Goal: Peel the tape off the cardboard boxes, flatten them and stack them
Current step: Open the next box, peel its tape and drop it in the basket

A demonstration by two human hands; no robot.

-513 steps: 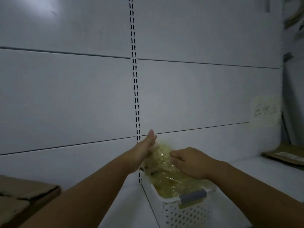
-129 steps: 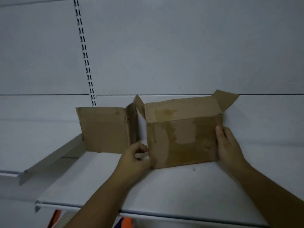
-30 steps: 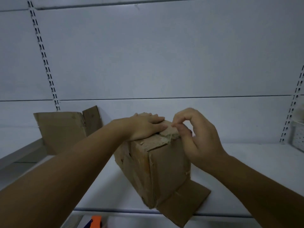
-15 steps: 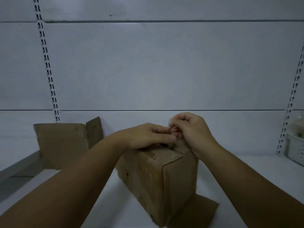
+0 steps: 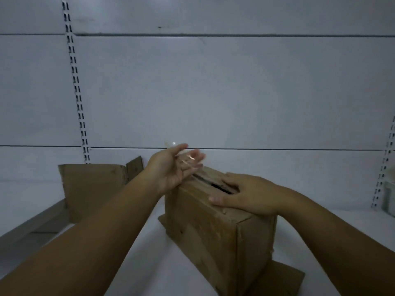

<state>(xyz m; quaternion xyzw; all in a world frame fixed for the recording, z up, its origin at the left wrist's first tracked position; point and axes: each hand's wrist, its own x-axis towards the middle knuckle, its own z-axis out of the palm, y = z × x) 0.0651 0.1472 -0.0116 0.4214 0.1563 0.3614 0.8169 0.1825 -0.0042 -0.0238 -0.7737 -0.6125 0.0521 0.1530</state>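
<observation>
The tape-peeling step appears to be under way on the cardboard box [image 5: 215, 231], which is standing on the white shelf [image 5: 149, 253] at 5 o'clock in the view, with one loose flap [image 5: 282, 278] lying flat beneath it. At 9 o'clock, a second cardboard box [image 5: 92, 184] is standing against the back panel, not yet flattened. Further right, the left hand [image 5: 171, 169] is hovering over the box's 11 o'clock corner, palm turned up and fingers [image 5: 198, 166] spread nearly straight. A clear tape strip [image 5: 190, 157] is glinting across them and seems to be clinging rather than being pinched, though blur is preventing a firm reading. The top seam [image 5: 215, 185] is gaping dark. The right hand [image 5: 248, 196] is lying flat on the box top toward 3 o'clock, fingers straight, pressing the flap down and gripping nothing. The next move is probably calling for drawing the strip clear of the seam while the right hand is bracing the box against lifting.
</observation>
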